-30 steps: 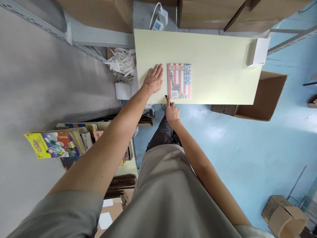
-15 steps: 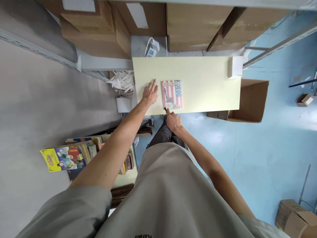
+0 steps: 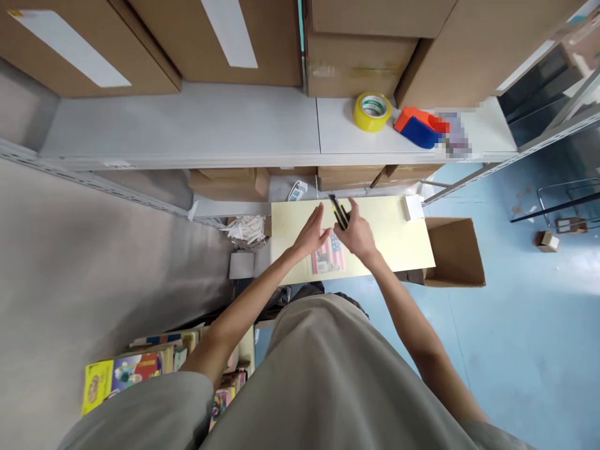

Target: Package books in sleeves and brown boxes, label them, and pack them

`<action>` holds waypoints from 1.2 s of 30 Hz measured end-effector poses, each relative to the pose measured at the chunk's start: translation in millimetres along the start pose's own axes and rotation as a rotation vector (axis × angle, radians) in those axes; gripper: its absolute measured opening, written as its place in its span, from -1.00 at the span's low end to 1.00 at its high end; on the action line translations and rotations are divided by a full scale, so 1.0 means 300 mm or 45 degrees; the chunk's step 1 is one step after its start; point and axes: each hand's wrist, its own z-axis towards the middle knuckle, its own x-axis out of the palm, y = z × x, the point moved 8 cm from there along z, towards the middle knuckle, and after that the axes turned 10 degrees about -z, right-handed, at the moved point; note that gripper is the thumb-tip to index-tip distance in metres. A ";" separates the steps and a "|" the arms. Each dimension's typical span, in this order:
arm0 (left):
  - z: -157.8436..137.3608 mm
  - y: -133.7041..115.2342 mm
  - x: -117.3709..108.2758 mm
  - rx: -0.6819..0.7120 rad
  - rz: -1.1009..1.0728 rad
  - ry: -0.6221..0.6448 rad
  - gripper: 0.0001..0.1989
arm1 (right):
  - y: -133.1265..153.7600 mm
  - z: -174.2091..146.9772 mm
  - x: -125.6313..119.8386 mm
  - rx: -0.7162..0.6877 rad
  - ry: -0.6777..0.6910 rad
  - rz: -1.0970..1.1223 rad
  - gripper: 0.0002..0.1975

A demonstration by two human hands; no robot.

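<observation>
Open carton (image 3: 458, 249) at three o'clock of worktop (image 3: 403, 245), white scraps (image 3: 246, 229) heaped at nine, container unclear, knife (image 3: 340, 214) gripped by right hand (image 3: 359, 235), book (image 3: 329, 260) on worktop partly hidden by straight-fingered left hand (image 3: 309, 237).

Both arms (image 3: 244, 306) outstretched, left hand (image 3: 309, 236) straight-fingered, right hand (image 3: 358, 234) curled near it

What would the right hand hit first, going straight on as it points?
Right hand: likely the cardboard box beyond the table; depth is unclear, so possibly the upper shelf instead.
</observation>
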 end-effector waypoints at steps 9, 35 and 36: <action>0.242 -0.411 -0.397 0.351 0.187 -0.272 -0.02 | 0.081 0.452 -0.307 -0.269 -0.573 -0.085 -0.53; -0.327 0.332 0.352 -1.262 -0.185 -0.235 -0.31 | -0.487 0.073 0.651 0.203 0.745 0.209 -0.40; -0.325 0.337 0.355 -1.295 -0.183 -0.273 -0.26 | -0.513 0.057 0.676 0.218 0.758 0.226 -0.40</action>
